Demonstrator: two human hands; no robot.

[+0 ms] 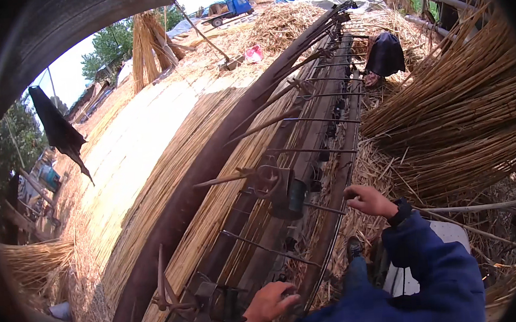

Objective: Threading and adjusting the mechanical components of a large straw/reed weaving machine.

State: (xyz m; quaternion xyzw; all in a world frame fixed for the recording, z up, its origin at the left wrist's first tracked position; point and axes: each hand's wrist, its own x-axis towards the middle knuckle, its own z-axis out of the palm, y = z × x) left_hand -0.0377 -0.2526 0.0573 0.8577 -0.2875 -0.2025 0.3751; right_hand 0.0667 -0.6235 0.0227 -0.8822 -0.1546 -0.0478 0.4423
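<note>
My left hand (271,303) is low in the view, over the near end of a long weaving frame (329,240). Its fingers are loosely bent and apart, with nothing visible in them. Beyond the frame's right edge, my right hand (371,202) hovers over loose straw; a gap shows between its thumb and curled fingers, and I see nothing held. Thin metal rods (323,151) cross the frame. A dark long beam (196,174) with wooden-handled levers runs along it. Between the hands sits a dark metal block (284,195). A reed mat (167,149) spreads out to the left.
A big bundle of reeds (457,105) lies at the right, beside a dark cloth-like bag (385,53). A pale seat (448,234) is under my right arm. Straw heaps (290,24) and a blue truck (232,8) stand far off. Black cloth (55,124) hangs at left.
</note>
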